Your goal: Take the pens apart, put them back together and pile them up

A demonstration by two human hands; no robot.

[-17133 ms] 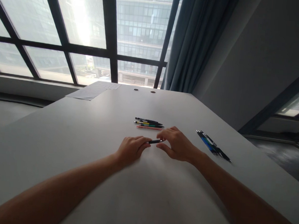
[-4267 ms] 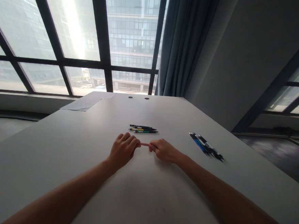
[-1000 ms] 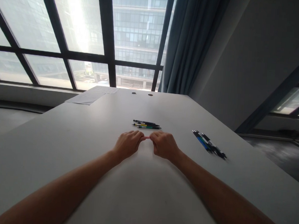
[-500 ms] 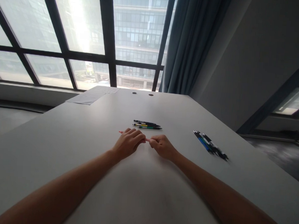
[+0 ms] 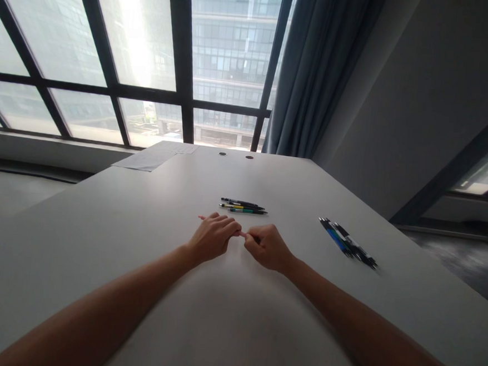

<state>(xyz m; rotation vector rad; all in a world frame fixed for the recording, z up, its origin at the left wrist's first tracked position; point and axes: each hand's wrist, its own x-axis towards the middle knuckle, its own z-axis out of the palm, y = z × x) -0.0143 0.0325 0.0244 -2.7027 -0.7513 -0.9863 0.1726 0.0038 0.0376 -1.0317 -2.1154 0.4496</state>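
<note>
currently both my left hand and right hand pinch the pink pen, near the pen row; next likely pull apart, gripping firmly.

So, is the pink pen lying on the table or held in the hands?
Held. The pink pen runs level between the left hand and the right hand, both closed on it; whether it touches the table is hidden.

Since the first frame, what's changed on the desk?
The black pen the hands held then is gone from them; the pink pen has left the centre group and both the left hand and right hand now grip it. The right-side pens and paper are unmoved.
</note>
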